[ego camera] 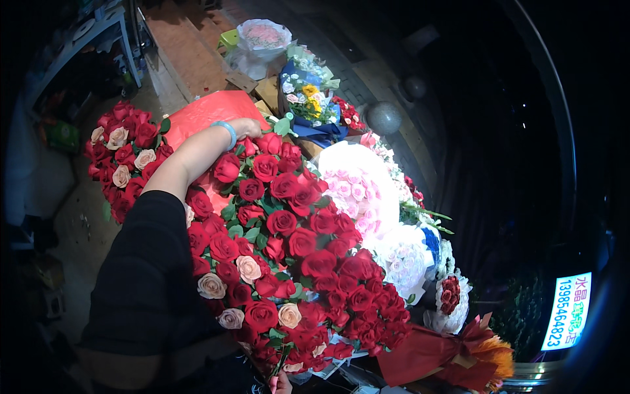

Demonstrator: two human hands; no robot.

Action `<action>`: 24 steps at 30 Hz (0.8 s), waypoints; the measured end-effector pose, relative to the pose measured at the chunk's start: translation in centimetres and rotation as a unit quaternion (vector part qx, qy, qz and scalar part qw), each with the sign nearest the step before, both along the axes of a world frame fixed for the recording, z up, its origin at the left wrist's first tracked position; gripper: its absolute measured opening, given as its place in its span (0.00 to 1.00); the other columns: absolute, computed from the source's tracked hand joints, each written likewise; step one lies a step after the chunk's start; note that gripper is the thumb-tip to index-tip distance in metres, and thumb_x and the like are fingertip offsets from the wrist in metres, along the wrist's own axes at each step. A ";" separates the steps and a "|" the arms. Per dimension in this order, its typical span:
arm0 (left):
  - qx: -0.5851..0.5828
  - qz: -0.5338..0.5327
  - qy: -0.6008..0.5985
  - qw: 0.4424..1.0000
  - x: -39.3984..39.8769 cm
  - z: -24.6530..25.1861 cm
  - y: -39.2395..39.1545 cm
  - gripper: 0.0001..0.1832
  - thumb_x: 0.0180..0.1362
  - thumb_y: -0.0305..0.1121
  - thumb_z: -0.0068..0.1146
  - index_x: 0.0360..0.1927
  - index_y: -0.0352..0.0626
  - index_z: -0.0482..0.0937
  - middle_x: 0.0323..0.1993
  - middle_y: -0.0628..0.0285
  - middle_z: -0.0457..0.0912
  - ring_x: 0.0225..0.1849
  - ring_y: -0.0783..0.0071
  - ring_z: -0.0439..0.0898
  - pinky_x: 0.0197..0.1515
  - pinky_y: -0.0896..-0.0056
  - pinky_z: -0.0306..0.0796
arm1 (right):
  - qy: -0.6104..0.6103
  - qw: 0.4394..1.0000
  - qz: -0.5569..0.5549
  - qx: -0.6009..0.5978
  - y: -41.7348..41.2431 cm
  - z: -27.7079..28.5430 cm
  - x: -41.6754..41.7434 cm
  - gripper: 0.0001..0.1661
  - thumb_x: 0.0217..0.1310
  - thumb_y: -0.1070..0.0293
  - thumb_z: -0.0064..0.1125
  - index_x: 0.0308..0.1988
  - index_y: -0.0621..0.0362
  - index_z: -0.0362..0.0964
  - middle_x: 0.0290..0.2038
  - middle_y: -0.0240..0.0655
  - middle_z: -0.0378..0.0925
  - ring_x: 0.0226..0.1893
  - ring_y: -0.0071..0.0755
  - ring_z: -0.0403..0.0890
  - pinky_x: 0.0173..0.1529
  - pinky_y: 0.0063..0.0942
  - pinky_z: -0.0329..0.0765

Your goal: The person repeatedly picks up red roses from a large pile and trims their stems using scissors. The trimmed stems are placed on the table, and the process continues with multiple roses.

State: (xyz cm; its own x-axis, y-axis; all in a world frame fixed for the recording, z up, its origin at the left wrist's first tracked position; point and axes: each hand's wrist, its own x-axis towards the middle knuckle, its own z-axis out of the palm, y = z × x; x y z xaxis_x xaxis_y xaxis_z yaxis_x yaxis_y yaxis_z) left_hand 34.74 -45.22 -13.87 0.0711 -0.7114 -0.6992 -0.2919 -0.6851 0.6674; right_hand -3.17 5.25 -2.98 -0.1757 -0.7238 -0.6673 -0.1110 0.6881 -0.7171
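My left hand (248,129), with a pale blue bangle at the wrist, reaches across to the far edge of a large mass of red roses (302,241) mixed with a few peach ones. Its fingers are partly hidden among the blooms, beside red wrapping paper (216,111); whether they grip anything is unclear. At the bottom edge my right hand (281,383) is partly cut off, its fingers closed around what looks like a thin green rose stem (281,358). More red and peach roses (123,157) lie left of my left forearm.
Wrapped bouquets line the right side: pink roses (357,197) under glare, pale roses (403,263), and a blue-wrapped one with yellow flowers (310,98). Dark red wrapping (418,349) lies lower right. A stone ball (385,118), a lit sign (566,311) and a white table (81,49) stand farther off.
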 end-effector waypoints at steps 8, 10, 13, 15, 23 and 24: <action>0.004 -0.046 0.073 0.996 2.1 -1.7 0.3 0.12 0.61 0.32 0.49 0.44 0.35 0.71 0.28 0.54 0.82 0.24 0.65 0.83 0.10 0.73 0.64 | -0.007 1.000 -0.001 -0.004 0.6 0.1 -0.6 0.17 0.60 0.67 0.53 0.46 0.66 0.68 0.29 0.40 0.74 0.27 0.36 0.73 0.34 0.30 0.71; 0.002 -0.025 0.134 0.991 2.4 -3.5 0.2 0.11 0.61 0.33 0.50 0.42 0.36 0.73 0.29 0.55 0.82 0.25 0.65 0.83 0.12 0.75 0.62 | -0.010 1.000 -0.001 -0.007 0.7 0.1 -0.7 0.17 0.60 0.66 0.53 0.46 0.66 0.68 0.29 0.40 0.74 0.27 0.37 0.73 0.34 0.30 0.71; -0.039 -0.086 0.061 0.994 3.3 -5.1 -0.6 0.10 0.60 0.33 0.53 0.40 0.36 0.74 0.32 0.57 0.81 0.25 0.68 0.82 0.16 0.72 0.66 | -0.012 1.000 -0.003 -0.010 1.0 0.1 -0.6 0.17 0.60 0.66 0.53 0.46 0.66 0.68 0.29 0.40 0.74 0.27 0.37 0.73 0.34 0.31 0.71; -0.057 -0.106 0.018 0.993 3.5 -5.6 -1.2 0.10 0.59 0.33 0.54 0.39 0.36 0.74 0.33 0.58 0.81 0.25 0.69 0.80 0.20 0.69 0.69 | -0.015 1.000 -0.007 -0.014 1.2 0.1 -0.6 0.17 0.60 0.66 0.53 0.46 0.66 0.68 0.29 0.41 0.74 0.27 0.38 0.73 0.34 0.31 0.71; -0.074 -0.002 -0.007 0.997 4.0 -9.3 -2.0 0.11 0.54 0.34 0.60 0.30 0.37 0.73 0.17 0.65 0.70 0.13 0.74 0.65 0.14 0.68 0.57 | -0.020 0.999 -0.030 -0.031 2.9 0.2 -0.7 0.17 0.60 0.66 0.53 0.46 0.66 0.68 0.29 0.42 0.74 0.27 0.40 0.73 0.34 0.33 0.71; -0.068 -0.001 0.031 0.997 4.4 -9.8 -2.1 0.11 0.54 0.34 0.60 0.29 0.38 0.73 0.17 0.65 0.69 0.13 0.75 0.64 0.14 0.68 0.56 | -0.021 0.999 -0.035 -0.033 3.2 0.2 -0.7 0.17 0.60 0.66 0.53 0.46 0.66 0.68 0.29 0.42 0.74 0.27 0.40 0.73 0.34 0.33 0.71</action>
State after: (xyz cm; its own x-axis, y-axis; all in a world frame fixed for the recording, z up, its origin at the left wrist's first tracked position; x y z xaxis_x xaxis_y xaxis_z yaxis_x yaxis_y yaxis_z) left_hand 39.19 -47.31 -23.66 0.0289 -0.8001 -0.5992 -0.2483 -0.5864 0.7710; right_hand -3.91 8.43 -2.78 -0.1998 -0.7529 -0.6270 -0.0325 0.6447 -0.7638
